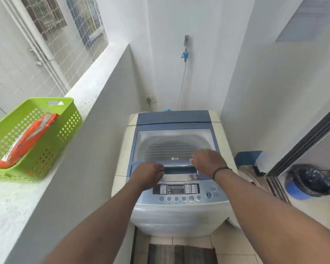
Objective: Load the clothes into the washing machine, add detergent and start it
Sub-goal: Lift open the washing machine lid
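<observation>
Washing machine (176, 168): top-loader, lid (172, 144) down, directly ahead against back wall; left hand (148, 175) curled on the lid's front handle recess (180, 170), right hand (208, 161) loose-fingered at that edge's right end, holding nothing; detergent pouch (28, 136) in green basket (65, 128), left ledge.

We see the washing machine (177, 168) in glossy blue and cream plastic, its lid (171, 143) a clear, smooth pane with a faint sheen. The green basket (65, 122) looks like hard, perforated plastic, and the orange packet (27, 138) in it is shiny, crinkled film. The ledge (17, 202) beneath is rough, speckled concrete, the walls matt paint. The tap (186, 41) is bright metal; the mat (181, 253) is ribbed cloth.
</observation>
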